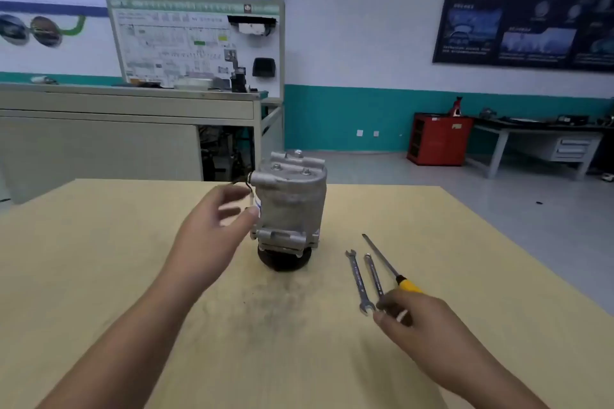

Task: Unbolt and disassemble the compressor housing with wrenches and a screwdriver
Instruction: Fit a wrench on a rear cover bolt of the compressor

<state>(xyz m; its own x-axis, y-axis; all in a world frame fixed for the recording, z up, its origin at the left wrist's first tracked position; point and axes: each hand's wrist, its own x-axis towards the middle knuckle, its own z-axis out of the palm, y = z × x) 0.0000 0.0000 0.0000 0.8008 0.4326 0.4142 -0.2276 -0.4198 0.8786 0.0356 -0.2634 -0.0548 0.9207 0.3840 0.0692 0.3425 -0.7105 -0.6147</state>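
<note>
A grey metal compressor [289, 196] stands upright on its black pulley in the middle of the yellow table [99, 259], with bolt heads on its top face. My left hand [212, 236] is spread open just left of it, thumb tip close to its side by a short wire. Two slim wrenches [358, 279] [373, 276] and a yellow-handled screwdriver [387, 262] lie side by side to the right. My right hand [412, 319] lies over their near ends, fingers curled around the second wrench's end.
A dark smudge marks the table in front of the compressor. Beyond the far edge stand a grey bench with a display board [196, 43], a red cabinet [438, 139] and a grey desk [538, 143] by the wall.
</note>
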